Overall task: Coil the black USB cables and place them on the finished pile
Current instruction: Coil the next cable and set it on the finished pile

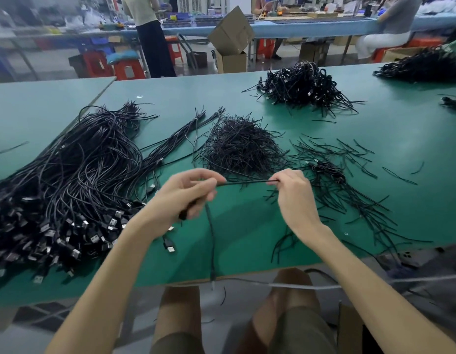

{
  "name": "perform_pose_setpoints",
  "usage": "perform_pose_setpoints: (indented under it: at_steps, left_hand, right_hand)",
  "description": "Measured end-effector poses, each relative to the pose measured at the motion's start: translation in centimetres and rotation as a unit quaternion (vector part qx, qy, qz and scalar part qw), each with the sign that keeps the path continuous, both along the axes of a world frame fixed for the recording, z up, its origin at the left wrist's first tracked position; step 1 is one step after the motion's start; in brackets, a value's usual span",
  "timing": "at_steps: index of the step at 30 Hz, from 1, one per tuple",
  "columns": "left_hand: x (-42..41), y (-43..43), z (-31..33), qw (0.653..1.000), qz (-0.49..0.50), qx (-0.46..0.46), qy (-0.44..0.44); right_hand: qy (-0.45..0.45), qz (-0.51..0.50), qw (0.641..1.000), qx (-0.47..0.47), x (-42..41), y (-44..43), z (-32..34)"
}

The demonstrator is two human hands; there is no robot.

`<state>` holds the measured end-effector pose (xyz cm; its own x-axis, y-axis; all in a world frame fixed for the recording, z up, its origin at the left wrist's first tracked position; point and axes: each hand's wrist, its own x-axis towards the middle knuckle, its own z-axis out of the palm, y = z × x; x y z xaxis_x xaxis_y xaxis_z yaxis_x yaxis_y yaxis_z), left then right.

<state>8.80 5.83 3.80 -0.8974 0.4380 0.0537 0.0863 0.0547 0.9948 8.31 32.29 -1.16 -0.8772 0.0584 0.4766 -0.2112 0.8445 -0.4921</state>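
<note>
Left hand (186,194) and right hand (293,192) pinch a thin black USB cable (244,183) stretched sideways between them, its tail hanging below the left.

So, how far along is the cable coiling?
Done: a pile of coiled cables sits farther back. In hand: left hand and right hand pinch one cable stretched between them, not yet coiled. Left: the big loose heap on the left.

L hand (188,194), R hand (294,195) level, fingers curled, both pinching cable (247,182), forearms reaching fwd
</note>
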Motion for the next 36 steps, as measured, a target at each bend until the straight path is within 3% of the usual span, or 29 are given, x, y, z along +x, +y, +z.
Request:
perform_pose_setpoints:
  at_steps: [5,7,9,13,17,20,23,25,27,29,32,36]
  left_hand:
    - [-0.5,-1.3,-0.4,0.962,0.019,0.263,-0.068]
    - [-0.5,-1.0,-0.5,0.946,0.028,0.313,-0.082]
    - [-0.5,-0.2,-0.7,0.946,0.054,0.309,-0.081]
    - [-0.4,1.3,-1.5,0.959,0.100,0.257,-0.061]
    - [0.1,2.2,-1.9,0.948,0.037,0.304,-0.083]
    - [0.7,2.7,-1.4,0.937,-0.007,0.329,-0.118]
    - [1.5,2.3,-1.1,0.960,-0.063,0.249,-0.110]
    - [1.9,1.7,-1.0,0.990,-0.114,0.077,-0.043]
    - [2.5,2.1,-1.1,0.972,-0.185,-0.145,0.030]
    - [3.0,3.2,-1.2,0.937,-0.201,-0.279,0.058]
    - [2.8,4.3,-1.4,0.918,-0.102,-0.366,0.115]
    - [2.3,4.9,-1.4,0.900,-0.037,-0.400,0.170]
  right_hand:
    - [-0.037,0.012,0.997,0.067,0.7,-0.1,-0.4]
    - [-0.062,0.030,0.993,0.099,0.9,-0.5,-0.3]
    - [-0.076,0.063,0.991,0.091,1.4,-1.1,0.3]
    - [-0.125,0.189,0.974,-0.018,2.9,-3.2,1.7]
    - [-0.190,0.254,0.936,-0.153,4.4,-5.0,1.6]
    - [-0.200,0.274,0.931,-0.137,5.0,-5.2,0.8]
    - [-0.215,0.256,0.937,-0.101,4.8,-4.8,0.7]
    - [-0.223,0.228,0.947,-0.044,4.2,-4.1,1.1]
    - [-0.221,0.200,0.954,0.017,3.6,-3.3,1.7]
    - [-0.209,0.176,0.961,0.050,3.2,-3.0,1.9]
    - [-0.171,0.157,0.973,0.013,3.0,-3.6,2.6]
    - [-0.132,0.130,0.981,-0.050,3.0,-3.4,3.9]
